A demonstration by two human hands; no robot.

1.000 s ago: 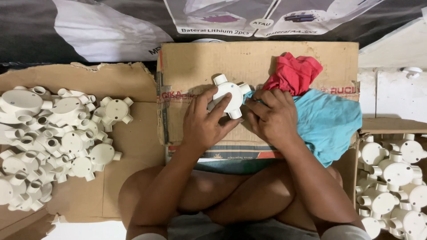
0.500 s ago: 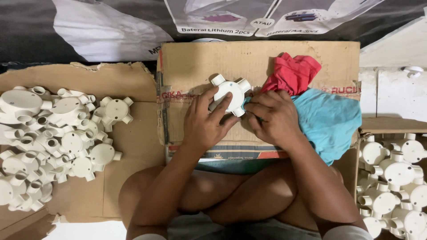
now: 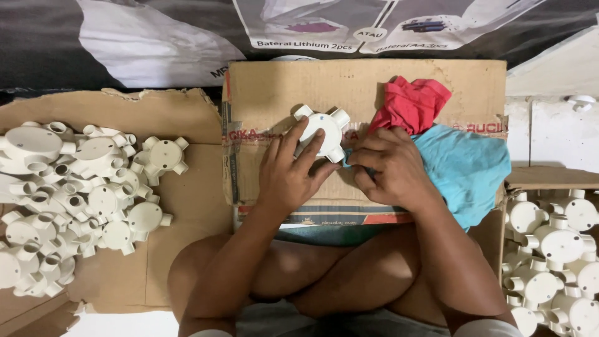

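Hands (image 3: 340, 171) hold junction box (image 3: 322, 132), flat face up.

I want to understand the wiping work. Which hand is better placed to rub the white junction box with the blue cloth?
Probably the right hand: it grips the blue cloth beside the white junction box, which the left hand holds.

An informal home workshop or small packing area set up on the floor. A person sits cross-legged with a flattened cardboard box (image 3: 368, 93) serving as a work surface across the lap. To one side, a heap of identical white plastic junction boxes (image 3: 75, 193) lies on torn cardboard sheets (image 3: 181, 206); to the other, a carton (image 3: 552, 249) holds more of the same fittings. Red and blue rags (image 3: 449, 150) rest on the cardboard, and printed banner material (image 3: 156, 37) covers the ground beyond.
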